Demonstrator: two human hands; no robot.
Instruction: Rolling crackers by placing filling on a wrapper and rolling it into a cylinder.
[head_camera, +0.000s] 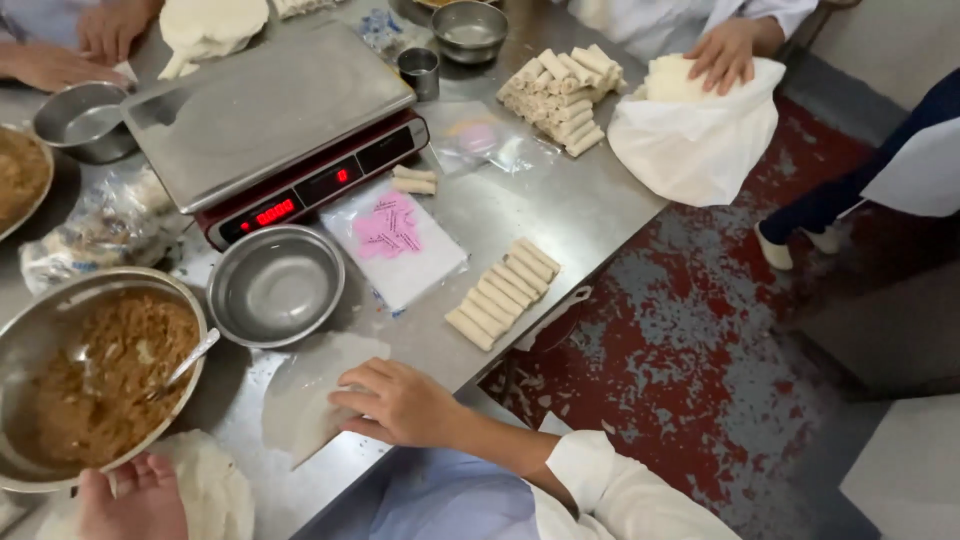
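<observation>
table (560, 215): steel, crowded — I see little bare room near its front edge.
scale (265, 115): at the back, a bare pan (275, 285) just in front of it.
filling bowl (95, 375): at the front left corner, spoon (185, 362) leaning inside; my left hand could knock it, I judge.
wrapper (305, 395): flat at the front edge, one tip over the rim — it may tear or slide off if I drag it.
rolls (503, 292): a row near the right edge, close enough to be nudged off.
right hand (395, 400): fingers spread, pressing the wrapper.
left hand (135, 495): curled on the wrapper stack (210, 490); what it grips I cannot tell.
</observation>
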